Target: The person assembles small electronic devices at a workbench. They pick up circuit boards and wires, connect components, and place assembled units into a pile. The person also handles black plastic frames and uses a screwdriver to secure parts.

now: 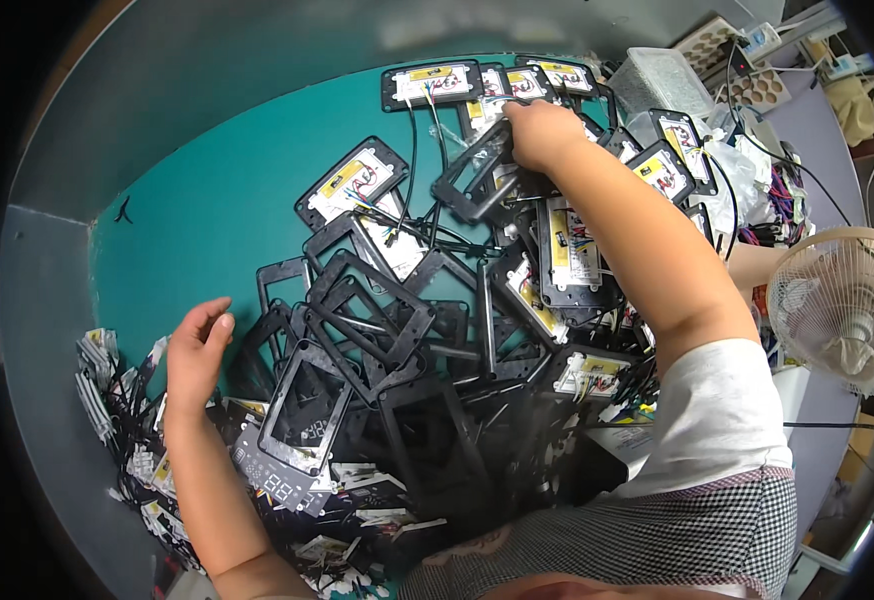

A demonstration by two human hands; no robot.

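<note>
At the far side of the green work surface, my right hand (542, 132) is closed at the upper end of a tilted black plastic frame (475, 205); its fingertips are partly hidden. Empty, my left hand (195, 358) hovers at the left with thumb and fingers slightly apart. To its right lies a heap of rectangular black frames (332, 262), overlapping at many angles. Around the right hand are several black panels with white backs, yellow labels and coloured wires, among them one panel (352, 185) to its left and another panel (572, 245) below it.
A grey wall (47, 290) borders the green surface (197, 190). Wired parts (157, 470) pile up along the near left side. At the right stand a small fan (847, 310) and a clear plastic box (662, 82). Black cables trail between the panels.
</note>
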